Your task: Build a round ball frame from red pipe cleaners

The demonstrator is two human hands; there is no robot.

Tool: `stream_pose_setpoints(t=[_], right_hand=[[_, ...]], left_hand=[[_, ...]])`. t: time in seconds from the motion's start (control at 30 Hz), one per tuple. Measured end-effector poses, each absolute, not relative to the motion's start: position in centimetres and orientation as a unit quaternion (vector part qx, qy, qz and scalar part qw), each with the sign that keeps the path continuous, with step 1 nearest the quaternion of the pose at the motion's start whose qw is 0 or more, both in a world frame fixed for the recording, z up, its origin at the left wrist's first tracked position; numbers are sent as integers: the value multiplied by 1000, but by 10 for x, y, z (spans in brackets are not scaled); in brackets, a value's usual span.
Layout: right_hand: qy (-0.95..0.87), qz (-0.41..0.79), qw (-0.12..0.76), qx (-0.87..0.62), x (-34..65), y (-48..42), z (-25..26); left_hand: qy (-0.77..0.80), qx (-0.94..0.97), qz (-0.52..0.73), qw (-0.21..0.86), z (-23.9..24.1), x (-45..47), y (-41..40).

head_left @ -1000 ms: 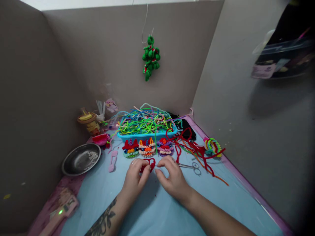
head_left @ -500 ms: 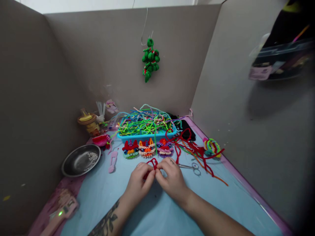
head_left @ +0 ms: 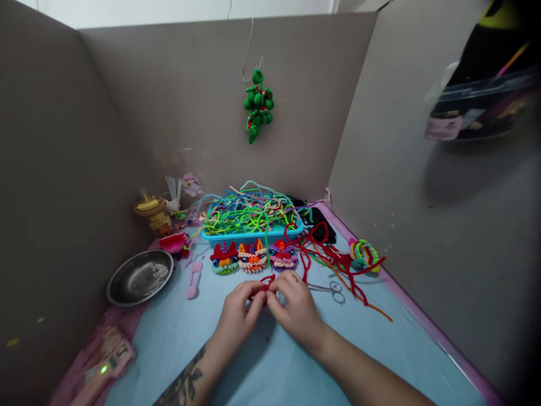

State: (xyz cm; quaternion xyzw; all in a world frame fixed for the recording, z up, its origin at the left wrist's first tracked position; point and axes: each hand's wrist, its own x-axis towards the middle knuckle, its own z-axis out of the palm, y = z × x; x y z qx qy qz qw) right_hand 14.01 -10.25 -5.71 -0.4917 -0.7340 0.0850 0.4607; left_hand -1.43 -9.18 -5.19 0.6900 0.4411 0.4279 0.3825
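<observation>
Left hand (head_left: 239, 309) and right hand (head_left: 297, 306) pinching red yarn (head_left: 267, 279) (soft, looped), round metal bowl (head_left: 132, 279) nearby.

Sits boxed in on three sides by a grey back partition (head_left: 203, 113), a darker left partition (head_left: 51, 169) and a right partition (head_left: 393, 141) dotted with pale specks (head_left: 393, 214). Shows a whitish strip (head_left: 147, 12) above. Spreads below into a light blue tabletop (head_left: 359, 366) with pinkish edging (head_left: 130, 316). Looks dimly lit, with a soft shadow (head_left: 452, 180) at right.
</observation>
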Motion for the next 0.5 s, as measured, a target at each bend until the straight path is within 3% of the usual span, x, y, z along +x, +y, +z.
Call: stream_pose_setpoints(t=[0.3,0.5], right_hand=[[-733,162,483,-451,143,-99,-56],[-686,282,478,-470,144,-95,-55]], left_hand=[[457,698,409,369,-51,-16,-90],[472,687,404,378,-54,-18,-90]])
